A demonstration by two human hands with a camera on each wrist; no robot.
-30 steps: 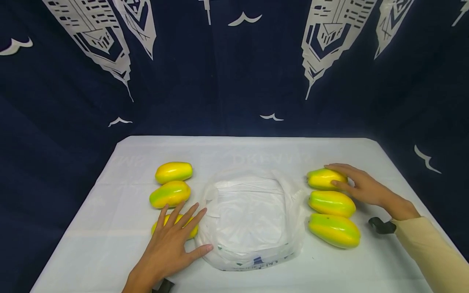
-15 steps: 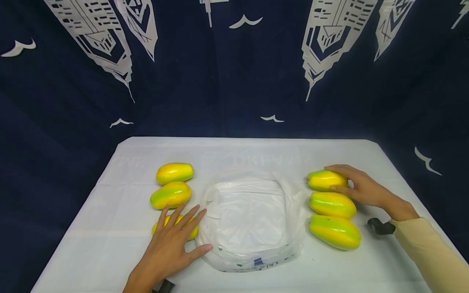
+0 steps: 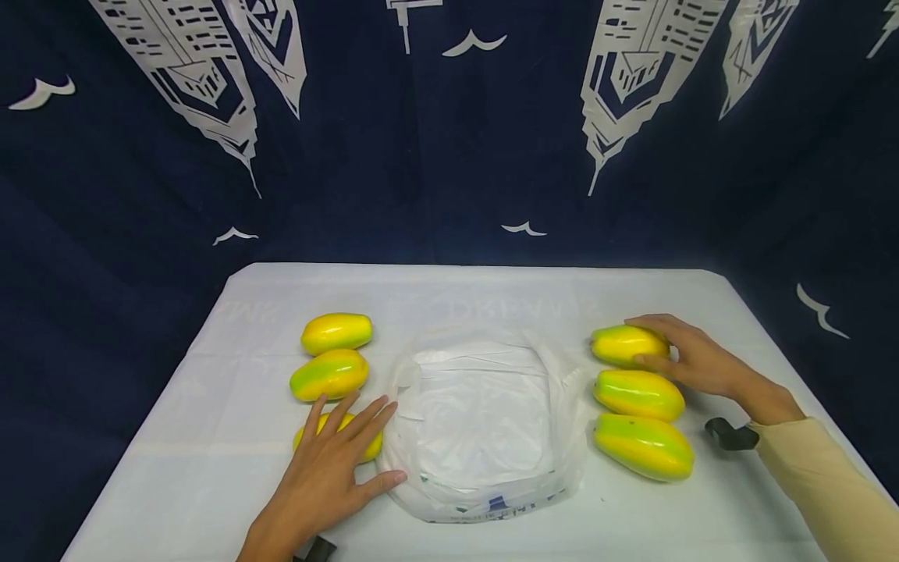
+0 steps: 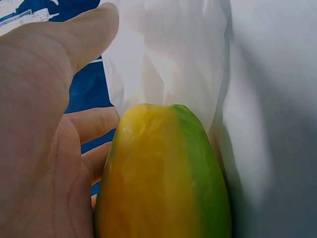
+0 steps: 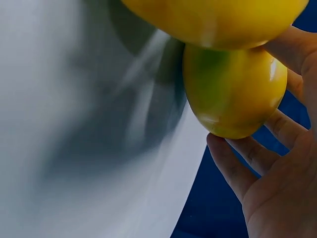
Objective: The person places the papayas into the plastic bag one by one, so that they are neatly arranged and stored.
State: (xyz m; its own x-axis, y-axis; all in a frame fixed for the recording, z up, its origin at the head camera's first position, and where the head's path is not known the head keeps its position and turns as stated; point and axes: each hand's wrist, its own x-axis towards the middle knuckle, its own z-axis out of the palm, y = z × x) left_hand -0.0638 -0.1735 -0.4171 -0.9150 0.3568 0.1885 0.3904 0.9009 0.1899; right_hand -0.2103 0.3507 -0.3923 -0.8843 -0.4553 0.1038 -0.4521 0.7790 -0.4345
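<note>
Several yellow-green papayas lie in two columns on the white table. My left hand (image 3: 323,476), fingers spread and nearly straight, rests over the nearest left papaya (image 3: 372,446) and partly hides it. Its thumb tip reaches the edge of a white plastic bag (image 3: 485,421) that lies opened out between the columns. In the left wrist view this papaya (image 4: 163,173) sits beside the palm. My right hand (image 3: 691,359) grips the farthest right papaya (image 3: 623,345), thumb on the near side and fingers round the far side and end. In the right wrist view several fingertips touch that papaya (image 5: 235,94).
On the left, a middle papaya (image 3: 330,375) and a far papaya (image 3: 337,332) lie beyond my hand. The right column also has a middle papaya (image 3: 639,395) and a near papaya (image 3: 644,446). A dark blue printed cloth (image 3: 421,156) hangs behind the table (image 3: 175,468).
</note>
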